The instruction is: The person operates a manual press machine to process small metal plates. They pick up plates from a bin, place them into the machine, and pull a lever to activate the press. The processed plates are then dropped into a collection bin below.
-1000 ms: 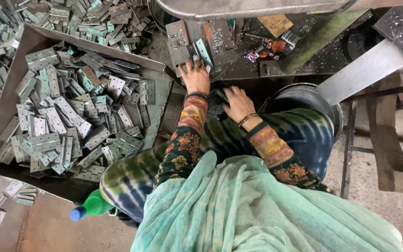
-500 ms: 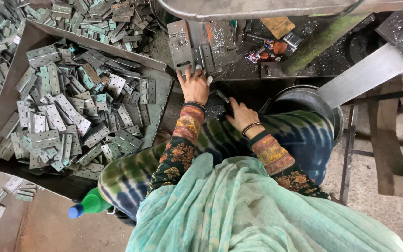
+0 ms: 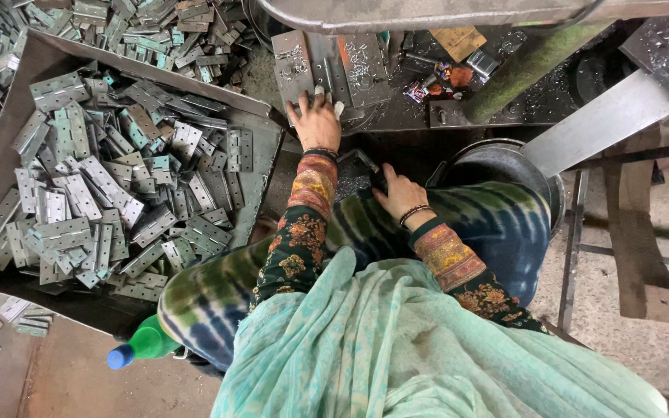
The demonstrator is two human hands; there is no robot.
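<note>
My left hand (image 3: 316,118) lies flat on the grey metal plate (image 3: 350,62) of a machine bed, fingers spread, with a small pale piece by the fingertips. My right hand (image 3: 398,193) rests lower, at the dark edge below the plate, its fingers curled on a dark object that I cannot make out. Both arms wear patterned sleeves with bangles at the wrists. A metal tray (image 3: 261,124) to the left is heaped with several grey metal hinges (image 3: 110,193).
More hinges (image 3: 149,23) are piled beyond the tray's far wall. A round metal bucket (image 3: 505,166) stands right of my knees, under a slanted steel bar (image 3: 605,116). A green bottle with a blue cap (image 3: 137,344) lies by my left leg.
My left hand stays on the plate with little shift. My right hand has slid slightly left and down toward the dark edge.
</note>
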